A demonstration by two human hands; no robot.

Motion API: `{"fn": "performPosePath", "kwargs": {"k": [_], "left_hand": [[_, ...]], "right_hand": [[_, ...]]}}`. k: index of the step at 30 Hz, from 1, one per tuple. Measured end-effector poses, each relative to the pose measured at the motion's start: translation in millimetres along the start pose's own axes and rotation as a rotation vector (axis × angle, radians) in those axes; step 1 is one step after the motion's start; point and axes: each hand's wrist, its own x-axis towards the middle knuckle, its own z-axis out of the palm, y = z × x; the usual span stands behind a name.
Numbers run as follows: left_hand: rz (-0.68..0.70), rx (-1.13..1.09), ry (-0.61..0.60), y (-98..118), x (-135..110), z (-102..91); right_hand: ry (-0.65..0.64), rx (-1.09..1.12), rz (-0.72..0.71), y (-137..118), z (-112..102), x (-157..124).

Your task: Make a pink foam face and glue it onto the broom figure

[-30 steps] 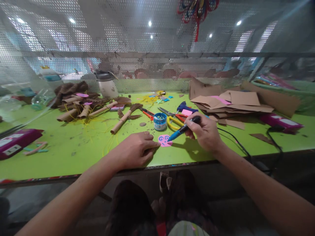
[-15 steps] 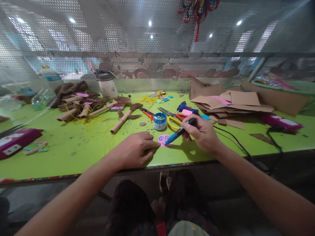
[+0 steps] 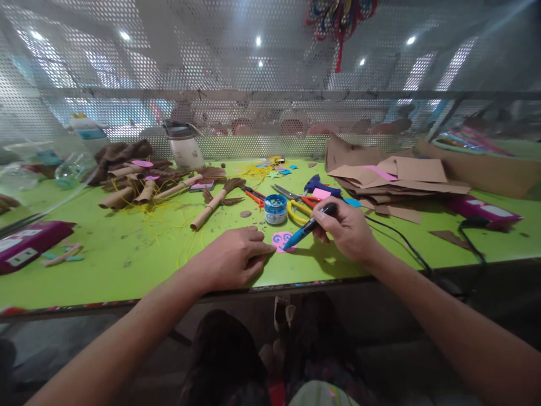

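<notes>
I take the jar [image 3: 275,211] as my mark; the pink paper [image 3: 279,243] lies just on my side of it, flat on the table [image 3: 156,270], with blue swirls like eyes drawn on it; my right hand [image 3: 349,230], to the right of the jar and nearer me, has its fingers closed around the blue marker [image 3: 305,231], tip down at the paper; my left hand [image 3: 236,256], nearer me and left of the jar, reaches its index finger to the paper's left edge, the others curled, how tightly I cannot tell; I judge the step to be drawing the lower lines; the next stroke calls for light pressure and a steady paper.
</notes>
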Motion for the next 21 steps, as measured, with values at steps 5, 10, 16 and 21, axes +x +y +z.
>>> {"fn": "performPosePath", "kwargs": {"k": [5,10,16,21], "left_hand": [[0.002,0.01,0.007,1.3,0.8,-0.9],[0.01,0.016,0.01,0.6,0.4,-0.9],[0.013,0.022,0.015,-0.4,0.4,-0.1],[0.008,0.02,0.014,1.6,0.1,-2.0]], "right_hand": [[0.016,-0.012,0.001,1.5,0.1,0.8],[0.026,-0.028,0.01,4.6,-1.7,1.7],[0.041,-0.029,0.014,5.6,-2.1,1.9],[0.044,-0.017,0.026,6.9,-2.2,1.8]]}}
